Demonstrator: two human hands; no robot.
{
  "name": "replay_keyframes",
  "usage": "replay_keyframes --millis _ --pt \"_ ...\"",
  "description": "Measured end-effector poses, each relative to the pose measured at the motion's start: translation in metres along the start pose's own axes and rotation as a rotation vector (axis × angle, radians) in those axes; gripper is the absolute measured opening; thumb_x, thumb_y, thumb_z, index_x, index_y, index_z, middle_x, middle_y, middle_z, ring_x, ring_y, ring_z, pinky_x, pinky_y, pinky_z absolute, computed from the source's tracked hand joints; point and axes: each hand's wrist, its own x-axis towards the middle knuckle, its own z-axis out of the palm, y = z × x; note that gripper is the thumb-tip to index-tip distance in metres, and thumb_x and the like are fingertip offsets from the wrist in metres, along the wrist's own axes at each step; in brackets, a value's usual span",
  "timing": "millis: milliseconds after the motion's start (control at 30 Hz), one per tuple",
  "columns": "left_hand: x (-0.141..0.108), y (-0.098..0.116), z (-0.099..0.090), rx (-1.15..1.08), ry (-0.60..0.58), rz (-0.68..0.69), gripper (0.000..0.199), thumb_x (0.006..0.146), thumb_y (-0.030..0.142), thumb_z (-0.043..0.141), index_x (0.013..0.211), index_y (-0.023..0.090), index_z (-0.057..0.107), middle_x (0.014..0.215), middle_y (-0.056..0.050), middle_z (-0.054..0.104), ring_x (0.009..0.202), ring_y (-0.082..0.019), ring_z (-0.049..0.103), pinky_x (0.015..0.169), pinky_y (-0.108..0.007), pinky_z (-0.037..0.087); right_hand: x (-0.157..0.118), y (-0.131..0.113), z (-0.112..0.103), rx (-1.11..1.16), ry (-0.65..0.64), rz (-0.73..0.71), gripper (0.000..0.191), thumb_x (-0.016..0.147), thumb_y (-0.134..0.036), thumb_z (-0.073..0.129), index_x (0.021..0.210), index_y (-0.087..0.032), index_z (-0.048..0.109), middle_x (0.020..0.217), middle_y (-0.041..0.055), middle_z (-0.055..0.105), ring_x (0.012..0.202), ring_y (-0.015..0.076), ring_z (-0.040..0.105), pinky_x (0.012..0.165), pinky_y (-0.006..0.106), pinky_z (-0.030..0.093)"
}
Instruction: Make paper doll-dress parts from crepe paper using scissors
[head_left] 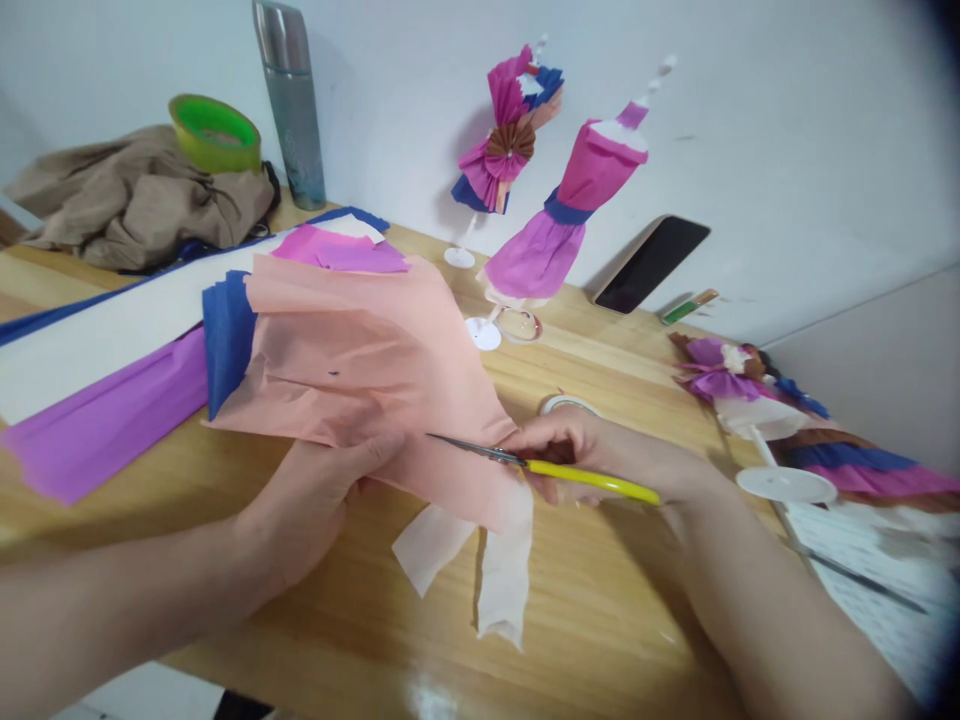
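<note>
A large sheet of peach crepe paper (375, 340) spreads across the middle of the view. My left hand (322, 490) grips its near edge, thumb on top and fingers hidden underneath. My right hand (577, 450) is closed round a pair of scissors with yellow handles (592, 482). Their metal blades lie over the peach paper, pointing left toward my left thumb; whether they are cutting through it I cannot tell. White paper strips (504, 575) lie beneath the sheet's near corner. Folded blue paper (229, 340) and purple paper (112, 415) lie at its left.
Two small dress forms in coloured paper, one with a purple skirt (536, 255), stand by the wall. Nearby are a phone (652, 263), a steel bottle (292, 120), a green tape roll (216, 135) and brown cloth (127, 200). Further paper-dressed figures (727, 370) lie at right.
</note>
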Motion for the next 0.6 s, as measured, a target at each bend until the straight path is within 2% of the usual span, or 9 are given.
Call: replay_keyframes --millis 167,300,433,600 --pt "-0.0018 -0.0020 -0.0016 -0.006 -0.053 -0.062 0.009 0.076 0.029 0.072 0.078 0.020 0.072 0.080 -0.001 0.073 0.075 -0.018 0.067 0.069 -0.026 0.053 -0.0014 0.0018 0.0017 0.067 -0.045 -0.094 0.035 0.083 -0.039 0.068 0.104 -0.011 0.069 0.074 0.0006 0.057 0.056 0.0063 0.042 0.048 0.016 0.035" --pt "-0.0030 -0.0012 -0.0005 0.006 -0.077 -0.038 0.007 0.076 0.028 0.072 0.077 0.021 0.071 0.076 0.000 0.073 0.071 -0.017 0.066 0.067 -0.026 0.052 -0.0021 0.0040 0.0035 0.187 -0.085 -0.131 0.044 0.079 -0.043 0.072 0.110 -0.013 0.067 0.076 0.0007 0.057 0.065 0.0090 0.047 0.057 0.018 0.041" --pt "-0.0030 -0.0025 0.0000 0.007 -0.107 -0.056 0.007 0.075 0.028 0.072 0.076 0.021 0.071 0.078 0.000 0.073 0.075 -0.019 0.067 0.071 -0.028 0.052 -0.0016 0.0068 0.0046 0.223 -0.093 -0.096 0.053 0.074 -0.052 0.074 0.108 -0.012 0.066 0.083 0.0023 0.059 0.069 0.0095 0.050 0.063 0.020 0.043" --pt "-0.0030 -0.0070 -0.0013 0.014 -0.142 -0.079 0.009 0.077 0.029 0.071 0.076 0.020 0.071 0.081 -0.002 0.074 0.075 -0.018 0.067 0.072 -0.027 0.052 0.0020 0.0079 0.0083 0.206 -0.095 -0.069 0.049 0.069 -0.042 0.080 0.104 -0.011 0.066 0.081 0.0007 0.059 0.066 0.0078 0.048 0.062 0.019 0.043"
